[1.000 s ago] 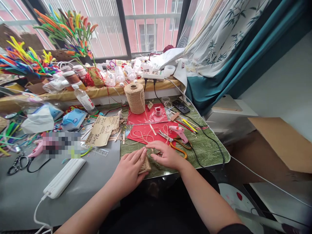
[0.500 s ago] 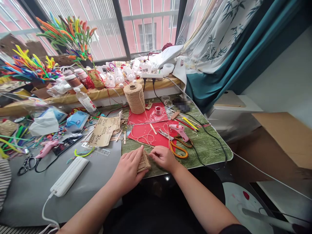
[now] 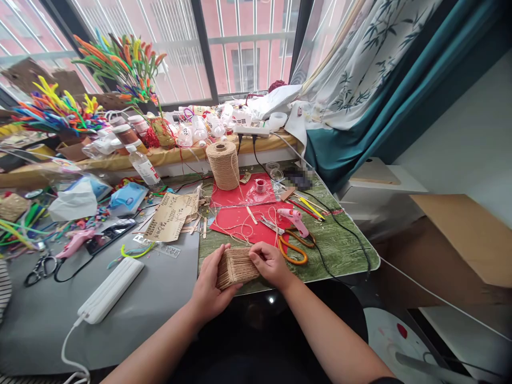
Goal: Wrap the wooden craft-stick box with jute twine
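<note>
Twine-wrapped block (image 3: 239, 266) at near edge of green tabletop (image 3: 333, 234), longer visible side roughly left-right. Left hand (image 3: 208, 285) holds left end; right hand (image 3: 273, 265) at right end, fingers curled, pinch: cannot tell.

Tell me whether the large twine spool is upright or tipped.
Upright: the twine spool stands on its end, the core hole facing up.

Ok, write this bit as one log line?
left hand: holding boxy brown twine-wrapped piece | right hand: at its right end | orange-handled metal scissors: lying beyond right hand
</note>
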The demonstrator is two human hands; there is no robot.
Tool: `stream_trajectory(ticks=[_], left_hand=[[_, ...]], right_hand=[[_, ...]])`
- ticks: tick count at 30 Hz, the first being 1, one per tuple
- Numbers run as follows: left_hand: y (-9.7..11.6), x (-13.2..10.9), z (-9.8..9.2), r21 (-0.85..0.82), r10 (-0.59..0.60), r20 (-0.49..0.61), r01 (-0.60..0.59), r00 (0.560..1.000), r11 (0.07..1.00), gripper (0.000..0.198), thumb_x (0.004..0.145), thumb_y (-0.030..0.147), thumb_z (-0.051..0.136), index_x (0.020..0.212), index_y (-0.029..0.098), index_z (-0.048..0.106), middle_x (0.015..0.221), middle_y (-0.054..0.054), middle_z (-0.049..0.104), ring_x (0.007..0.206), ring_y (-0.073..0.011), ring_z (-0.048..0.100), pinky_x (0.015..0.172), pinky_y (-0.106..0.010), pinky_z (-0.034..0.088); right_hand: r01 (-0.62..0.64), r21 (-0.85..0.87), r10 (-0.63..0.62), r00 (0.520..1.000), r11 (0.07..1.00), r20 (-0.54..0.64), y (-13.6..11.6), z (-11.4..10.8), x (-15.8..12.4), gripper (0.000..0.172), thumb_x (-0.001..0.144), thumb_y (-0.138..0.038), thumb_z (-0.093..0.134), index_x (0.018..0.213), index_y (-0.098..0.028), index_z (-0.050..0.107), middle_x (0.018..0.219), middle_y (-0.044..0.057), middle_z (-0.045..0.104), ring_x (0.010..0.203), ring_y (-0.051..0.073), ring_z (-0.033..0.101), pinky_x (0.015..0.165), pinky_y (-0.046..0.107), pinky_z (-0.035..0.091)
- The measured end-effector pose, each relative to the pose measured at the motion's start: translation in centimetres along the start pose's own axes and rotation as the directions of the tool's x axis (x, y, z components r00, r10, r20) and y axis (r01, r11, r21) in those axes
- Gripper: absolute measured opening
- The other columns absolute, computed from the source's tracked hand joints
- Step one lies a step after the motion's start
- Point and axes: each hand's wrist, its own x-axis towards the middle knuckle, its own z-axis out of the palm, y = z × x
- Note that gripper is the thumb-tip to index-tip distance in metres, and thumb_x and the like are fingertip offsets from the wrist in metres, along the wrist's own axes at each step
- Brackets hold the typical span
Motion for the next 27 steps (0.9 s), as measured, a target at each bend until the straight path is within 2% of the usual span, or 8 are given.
stream_trajectory(ticks=[6,10,14,19,21,23,25,27], left_hand=[[-0.8,-0.5,1.5,-0.118,-0.033,-0.134,0.017,0.990,0.993,0.082,0.095,0.038,0.064,0.162,0.024,0.019,0.157,-0.020,0.040,0.146,-0.0344,0.045,0.121,-0.059,0.040],[-1.2,-0.5,2.1,-0.175,-0.107,-0.068,0.093,0.992,0.980,0.079,0.098,0.042,0.056,0.161,0.020,0.016,0.156,-0.021,0.036,0.148,-0.0347,0.043,0.121,-0.057,0.042],[-1.3,-0.6,2.3,-0.252,-0.176,0.005,0.171,0.984,0.953,0.072,0.097,0.039,0.058,0.156,0.021,0.021,0.150,-0.020,0.042,0.140,-0.0320,0.052,0.118,-0.054,0.046],[-1.0,0.2,0.1,-0.213,-0.138,0.030,0.141,0.990,0.967,0.076,0.093,0.045,0.064,0.155,0.020,0.027,0.157,-0.021,0.038,0.151,-0.0363,0.041,0.124,-0.059,0.037],[-0.3,1.4,-1.3,-0.145,-0.141,-0.032,0.135,0.990,0.980,0.061,0.099,0.042,0.058,0.151,0.022,0.034,0.159,-0.019,0.038,0.154,-0.0342,0.037,0.126,-0.060,0.033],[0.8,2.9,-2.6,-0.069,-0.126,-0.061,0.121,0.990,0.990,0.045,0.103,0.036,0.053,0.145,0.026,0.041,0.155,-0.015,0.047,0.149,-0.0298,0.043,0.125,-0.057,0.037],[2.0,4.1,-3.2,0.036,-0.049,0.077,0.047,0.996,0.998,0.044,0.102,0.038,0.056,0.144,0.027,0.046,0.150,-0.012,0.054,0.144,-0.0285,0.049,0.122,-0.052,0.042],[2.9,4.8,-3.1,0.184,0.007,0.228,-0.050,0.974,0.982,0.062,0.097,0.049,0.064,0.151,0.027,0.044,0.155,-0.013,0.052,0.145,-0.0334,0.048,0.123,-0.056,0.039]], right_hand=[[-0.070,0.211,0.093,0.990,0.975,-0.102,0.8,-0.2,0.5,0.028,0.092,-0.049,0.075,0.092,-0.023,0.067,0.076,0.000,0.064,0.068,0.016,0.059,0.065,0.029,0.050],[-0.138,0.240,0.173,0.976,0.961,-0.130,0.7,-0.4,0.9,0.032,0.090,-0.051,0.075,0.087,-0.021,0.065,0.073,0.000,0.064,0.065,0.016,0.060,0.063,0.028,0.051],[-0.188,0.267,0.222,0.970,0.945,-0.100,1.0,-0.3,0.9,0.032,0.089,-0.051,0.076,0.085,-0.021,0.064,0.072,-0.001,0.064,0.062,0.015,0.059,0.061,0.027,0.051],[-0.184,0.270,0.209,0.976,0.945,-0.063,1.2,-0.2,0.7,0.027,0.090,-0.047,0.076,0.089,-0.022,0.066,0.076,-0.001,0.065,0.065,0.014,0.059,0.063,0.027,0.051],[-0.185,0.261,0.208,0.976,0.947,-0.064,1.2,-0.2,0.7,0.027,0.090,-0.047,0.076,0.089,-0.022,0.066,0.076,0.000,0.065,0.065,0.015,0.059,0.064,0.027,0.051],[-0.188,0.246,0.209,0.976,0.951,-0.066,1.1,-0.3,0.8,0.028,0.090,-0.049,0.076,0.089,-0.022,0.066,0.077,0.000,0.065,0.066,0.015,0.060,0.065,0.028,0.052],[-0.184,0.237,0.204,0.977,0.954,-0.064,1.0,-0.3,0.9,0.029,0.090,-0.049,0.076,0.089,-0.022,0.066,0.078,0.000,0.065,0.067,0.016,0.060,0.066,0.029,0.053],[-0.171,0.232,0.189,0.980,0.958,-0.060,1.0,-0.3,0.9,0.029,0.091,-0.049,0.075,0.090,-0.022,0.066,0.079,0.000,0.065,0.069,0.016,0.060,0.067,0.029,0.053]])
